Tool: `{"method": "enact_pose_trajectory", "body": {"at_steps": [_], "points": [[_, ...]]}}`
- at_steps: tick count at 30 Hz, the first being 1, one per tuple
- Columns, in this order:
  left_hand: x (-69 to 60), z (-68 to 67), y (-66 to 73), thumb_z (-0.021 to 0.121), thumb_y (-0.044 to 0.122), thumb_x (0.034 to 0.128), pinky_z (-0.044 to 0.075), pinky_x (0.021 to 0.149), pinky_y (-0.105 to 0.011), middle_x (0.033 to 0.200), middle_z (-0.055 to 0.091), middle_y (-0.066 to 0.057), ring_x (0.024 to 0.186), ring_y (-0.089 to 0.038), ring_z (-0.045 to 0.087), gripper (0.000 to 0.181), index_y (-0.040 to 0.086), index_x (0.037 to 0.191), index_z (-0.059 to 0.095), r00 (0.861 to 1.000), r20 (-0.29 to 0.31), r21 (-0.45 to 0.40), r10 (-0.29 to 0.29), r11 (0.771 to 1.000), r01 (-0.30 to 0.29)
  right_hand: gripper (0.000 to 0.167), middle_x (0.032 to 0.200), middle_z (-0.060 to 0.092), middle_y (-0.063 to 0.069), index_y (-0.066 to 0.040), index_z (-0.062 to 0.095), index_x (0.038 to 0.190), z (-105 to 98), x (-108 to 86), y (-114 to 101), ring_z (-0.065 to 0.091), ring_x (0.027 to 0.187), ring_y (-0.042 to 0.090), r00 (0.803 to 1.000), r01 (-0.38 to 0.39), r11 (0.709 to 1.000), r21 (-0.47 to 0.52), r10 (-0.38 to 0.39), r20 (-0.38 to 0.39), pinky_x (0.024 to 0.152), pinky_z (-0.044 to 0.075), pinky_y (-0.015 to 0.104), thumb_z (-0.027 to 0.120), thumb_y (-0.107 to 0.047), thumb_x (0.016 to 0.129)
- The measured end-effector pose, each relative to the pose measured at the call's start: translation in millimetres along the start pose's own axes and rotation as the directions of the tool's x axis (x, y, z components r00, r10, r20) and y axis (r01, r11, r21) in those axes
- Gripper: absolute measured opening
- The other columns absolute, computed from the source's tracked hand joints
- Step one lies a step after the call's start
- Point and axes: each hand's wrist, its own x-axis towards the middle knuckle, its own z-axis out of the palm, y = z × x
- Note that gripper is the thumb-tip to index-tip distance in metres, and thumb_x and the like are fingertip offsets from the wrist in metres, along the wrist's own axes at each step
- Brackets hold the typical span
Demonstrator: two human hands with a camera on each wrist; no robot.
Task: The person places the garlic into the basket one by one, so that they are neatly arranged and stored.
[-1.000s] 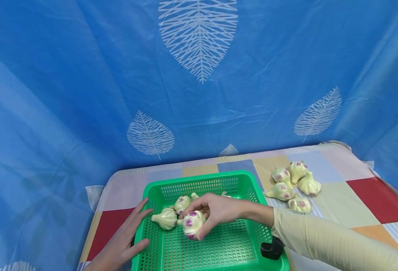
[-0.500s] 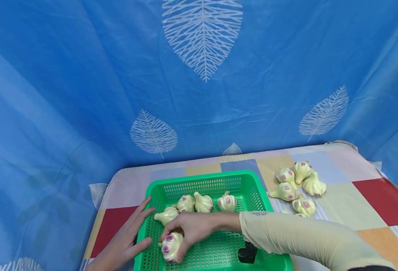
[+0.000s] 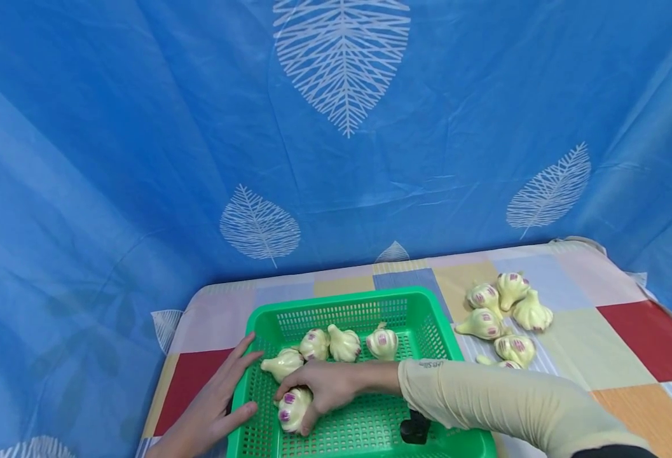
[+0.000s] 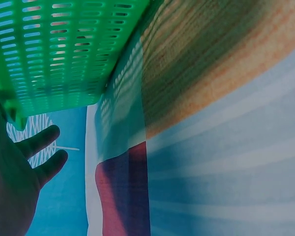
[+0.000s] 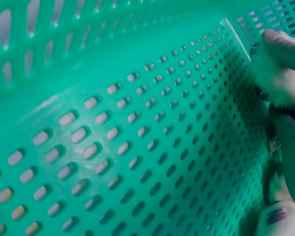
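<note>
My right hand (image 3: 327,387) grips a garlic bulb (image 3: 293,410) with purple streaks, low inside the left part of the green basket (image 3: 427,299). The same bulb (image 5: 280,73) shows between thumb and fingers at the right of the right wrist view. Behind that hand, a row of garlic bulbs lies in the basket: a pale one (image 3: 282,364), a streaked one (image 3: 315,345), another (image 3: 344,344) and one farther right (image 3: 383,342). With straight, spread fingers, my left hand (image 3: 212,404) rests at the basket's left rim; in the left wrist view it is dark beside the basket wall.
A heap of several garlic bulbs (image 3: 482,323) lies on the patchwork tablecloth (image 3: 576,346) to the right of the basket, partly behind the right sleeve (image 3: 484,394). A blue leaf-patterned curtain (image 3: 427,159) hangs behind the table.
My right hand has carried its garlic bulb left and down into the basket's left part, then shifted it slightly. My left hand stays at the rim. The view has turned a little.
</note>
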Motion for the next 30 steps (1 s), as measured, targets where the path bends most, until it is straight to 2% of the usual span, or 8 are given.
{"method": "enact_pose_trajectory", "body": {"at_steps": [3,7,11,15,22,26,30], "points": [[-0.5,0.7,-0.2,0.066,0.021,0.0954,0.051,0.097,-0.051,0.167,0.014,-0.006,0.148,-0.009,0.017,0.069,0.013,0.156,0.034,1.000,0.002,-0.021,0.002,1.000,-0.001,0.060,0.129,0.062,-0.014,-0.012,0.064,0.134,-0.4,-0.3,2.2,0.049,0.117,-0.004,1.000,0.021,0.999,-0.033,-0.021,-0.003,0.102,0.039,0.019,0.088,-0.025,0.080],[-1.2,1.0,0.0,0.065,0.021,0.0959,0.053,0.097,-0.045,0.168,0.013,-0.005,0.148,-0.008,0.016,0.068,0.014,0.156,0.034,1.000,0.011,-0.046,-0.008,0.999,0.008,0.060,0.133,0.060,-0.012,-0.014,0.061,0.136,0.2,-2.3,5.6,0.050,0.118,-0.004,0.998,0.056,0.991,-0.119,-0.055,0.016,0.098,0.040,0.015,0.085,-0.027,0.083],[-1.2,0.8,0.3,0.064,0.020,0.0968,0.053,0.096,-0.041,0.168,0.011,-0.004,0.148,-0.011,0.016,0.068,0.015,0.157,0.032,1.000,0.024,-0.069,-0.006,0.998,0.008,0.059,0.133,0.059,-0.011,-0.014,0.059,0.136,0.4,-2.8,9.4,0.050,0.118,-0.004,0.994,0.107,0.969,-0.224,-0.105,0.017,0.098,0.040,0.014,0.084,-0.028,0.084],[-0.8,0.9,0.8,0.064,0.019,0.0966,0.055,0.093,-0.035,0.168,0.011,-0.005,0.148,-0.012,0.017,0.068,0.015,0.157,0.033,1.000,0.017,-0.105,-0.007,0.994,0.008,0.058,0.132,0.060,-0.010,-0.014,0.059,0.134,-0.4,-2.2,12.2,0.050,0.119,-0.003,0.992,0.119,0.950,-0.290,-0.128,-0.012,0.100,0.039,0.014,0.085,-0.028,0.084],[0.3,1.0,-0.6,0.063,0.019,0.0974,0.054,0.093,-0.034,0.168,0.010,-0.006,0.148,-0.014,0.015,0.068,0.015,0.158,0.032,0.999,0.033,-0.124,-0.001,0.992,0.005,0.060,0.131,0.060,-0.010,-0.013,0.058,0.134,-2.1,-2.4,13.3,0.051,0.117,-0.004,0.991,0.115,0.950,-0.290,-0.130,-0.033,0.098,0.040,0.014,0.086,-0.029,0.082],[-0.1,0.9,-0.9,0.064,0.021,0.0965,0.054,0.094,-0.037,0.168,0.011,-0.005,0.148,-0.011,0.017,0.069,0.017,0.158,0.032,1.000,0.022,-0.084,-0.006,0.996,0.007,0.063,0.132,0.059,-0.009,-0.011,0.056,0.137,-4.6,-5.9,10.0,0.051,0.120,-0.002,0.991,0.119,0.946,-0.301,-0.133,-0.026,0.099,0.040,0.015,0.085,-0.031,0.084],[-0.4,0.8,-0.6,0.066,0.024,0.0951,0.054,0.095,-0.040,0.167,0.013,-0.004,0.147,-0.008,0.018,0.071,0.018,0.157,0.032,1.000,0.011,-0.053,-0.007,0.999,0.007,0.068,0.140,0.055,-0.004,-0.009,0.050,0.144,-10.0,-13.8,2.2,0.049,0.128,0.005,0.994,0.079,0.943,-0.324,-0.100,-0.049,0.105,0.040,0.020,0.081,-0.034,0.087]]}}
